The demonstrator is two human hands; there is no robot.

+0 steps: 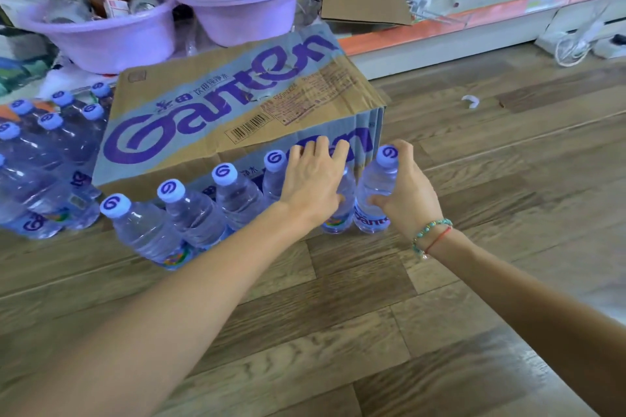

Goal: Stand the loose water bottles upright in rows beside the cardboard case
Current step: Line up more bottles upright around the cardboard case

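Bottles stand in one row along the front of the cardboard case [237, 105], caps up. Your right hand [411, 189] wraps the end bottle [377, 193] at the case's corner, fingers closed round its body; your left hand [313, 179] lies over its neighbour [342, 210], fingers curled on top. Press both bases flat on the floor [338, 315], shoulders touching, then let go gently.

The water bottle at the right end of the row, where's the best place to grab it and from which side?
Grip the rightmost bottle around its clear mid-body, coming from the open right side, much as the right hand does. It stands upright, with the cardboard case behind and a neighbouring bottle, under the left hand, on its left.
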